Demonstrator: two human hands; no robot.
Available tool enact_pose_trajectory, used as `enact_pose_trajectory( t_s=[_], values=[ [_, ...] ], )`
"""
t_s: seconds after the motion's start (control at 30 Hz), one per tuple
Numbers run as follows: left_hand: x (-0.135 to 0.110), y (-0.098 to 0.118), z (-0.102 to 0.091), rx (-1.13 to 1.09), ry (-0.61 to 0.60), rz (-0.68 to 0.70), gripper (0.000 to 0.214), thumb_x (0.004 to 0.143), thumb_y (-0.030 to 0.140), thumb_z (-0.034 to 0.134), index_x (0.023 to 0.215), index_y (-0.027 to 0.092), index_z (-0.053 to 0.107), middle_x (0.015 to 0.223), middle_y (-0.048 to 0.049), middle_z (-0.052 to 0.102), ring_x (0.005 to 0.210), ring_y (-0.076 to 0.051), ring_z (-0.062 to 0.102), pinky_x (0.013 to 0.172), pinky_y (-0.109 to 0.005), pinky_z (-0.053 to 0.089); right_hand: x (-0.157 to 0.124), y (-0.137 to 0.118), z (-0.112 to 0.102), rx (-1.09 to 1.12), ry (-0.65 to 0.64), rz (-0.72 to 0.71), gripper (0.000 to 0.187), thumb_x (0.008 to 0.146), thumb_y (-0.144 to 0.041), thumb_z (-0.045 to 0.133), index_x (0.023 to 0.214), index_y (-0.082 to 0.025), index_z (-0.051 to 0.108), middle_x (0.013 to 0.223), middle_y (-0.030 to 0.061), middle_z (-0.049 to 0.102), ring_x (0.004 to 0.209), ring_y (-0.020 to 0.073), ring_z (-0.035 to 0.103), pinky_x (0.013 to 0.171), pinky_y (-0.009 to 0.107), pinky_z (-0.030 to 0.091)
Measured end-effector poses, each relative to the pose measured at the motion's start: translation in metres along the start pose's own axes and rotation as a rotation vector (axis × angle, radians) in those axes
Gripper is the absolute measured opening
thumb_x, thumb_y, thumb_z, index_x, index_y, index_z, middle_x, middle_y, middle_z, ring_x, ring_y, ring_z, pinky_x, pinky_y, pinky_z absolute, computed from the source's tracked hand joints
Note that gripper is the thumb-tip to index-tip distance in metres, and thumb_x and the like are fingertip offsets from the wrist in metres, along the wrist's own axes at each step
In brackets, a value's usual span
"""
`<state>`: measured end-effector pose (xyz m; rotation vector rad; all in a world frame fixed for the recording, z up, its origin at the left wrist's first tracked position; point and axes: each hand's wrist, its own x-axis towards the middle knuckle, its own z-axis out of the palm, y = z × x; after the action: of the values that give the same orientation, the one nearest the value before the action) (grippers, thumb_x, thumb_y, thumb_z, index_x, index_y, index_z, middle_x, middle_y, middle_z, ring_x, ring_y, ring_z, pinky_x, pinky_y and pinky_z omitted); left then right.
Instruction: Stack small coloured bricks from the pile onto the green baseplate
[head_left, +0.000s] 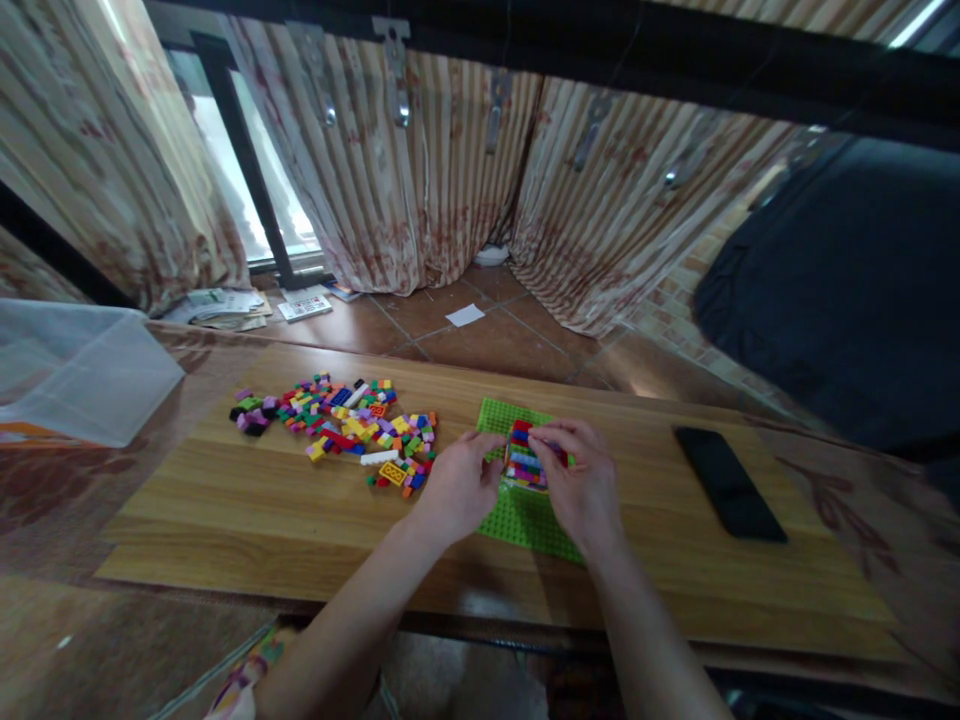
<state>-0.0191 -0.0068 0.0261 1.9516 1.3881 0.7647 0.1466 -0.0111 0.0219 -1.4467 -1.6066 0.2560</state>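
A green studded baseplate (501, 415) lies on the wooden board (247, 510). On it stands a small multicoloured brick stack (523, 465). My right hand (581, 485) curls over the stack's right side, thumb and forefinger pinched on its top red brick. My left hand (459, 482) rests at the plate's left edge, fingers bent against the stack's left side. A scattered pile of loose coloured bricks (352, 425) lies to the left of my left hand.
A black phone (729, 482) lies flat on the board at the right. A clear plastic bin (79, 370) stands at the far left. Curtains, papers and a tiled floor lie beyond the board.
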Motion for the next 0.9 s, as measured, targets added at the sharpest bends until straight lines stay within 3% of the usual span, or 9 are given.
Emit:
enact_pose_trajectory(
  t_s=[0.3, 0.53, 0.73, 0.9],
  values=[
    [0.0, 0.002, 0.006, -0.01, -0.069, 0.018, 0.05, 0.083, 0.007, 0.043, 0.13, 0.016, 0.057, 0.12, -0.0123, 0.064, 0.109, -0.023, 0.063, 0.099, -0.037, 0.048, 0.005, 0.001, 0.011, -0.111, -0.015, -0.01, 0.017, 0.084, -0.033, 0.062, 0.081, -0.026, 0.077, 0.1, 0.0071, 0.064, 0.1, 0.0245, 0.055, 0.09, 0.044, 0.045],
    [0.0, 0.006, 0.005, -0.014, -0.099, -0.015, 0.051, 0.085, 0.009, 0.042, 0.134, 0.017, 0.054, 0.127, -0.0117, 0.061, 0.114, -0.023, 0.061, 0.104, -0.036, 0.046, 0.007, 0.012, 0.018, 0.054, -0.018, 0.111, 0.011, 0.078, -0.033, 0.067, 0.075, -0.027, 0.076, 0.097, 0.0057, 0.066, 0.097, 0.0251, 0.06, 0.09, 0.049, 0.047],
    [-0.001, 0.005, 0.007, -0.021, -0.094, -0.018, 0.05, 0.086, 0.011, 0.042, 0.135, 0.015, 0.053, 0.129, -0.013, 0.06, 0.114, -0.023, 0.061, 0.103, -0.037, 0.047, 0.011, 0.021, 0.02, 0.216, -0.082, 0.257, 0.013, 0.07, -0.035, 0.073, 0.076, -0.023, 0.074, 0.091, 0.0051, 0.068, 0.086, 0.0223, 0.064, 0.079, 0.041, 0.052],
    [-0.002, 0.003, 0.01, -0.016, -0.081, 0.001, 0.051, 0.085, 0.009, 0.042, 0.134, 0.015, 0.054, 0.126, -0.0132, 0.061, 0.114, -0.024, 0.061, 0.103, -0.038, 0.047, 0.012, 0.024, 0.021, 0.202, -0.106, 0.337, 0.02, 0.066, -0.037, 0.075, 0.078, -0.021, 0.073, 0.081, 0.0039, 0.069, 0.071, 0.0184, 0.062, 0.066, 0.033, 0.051]
  ],
)
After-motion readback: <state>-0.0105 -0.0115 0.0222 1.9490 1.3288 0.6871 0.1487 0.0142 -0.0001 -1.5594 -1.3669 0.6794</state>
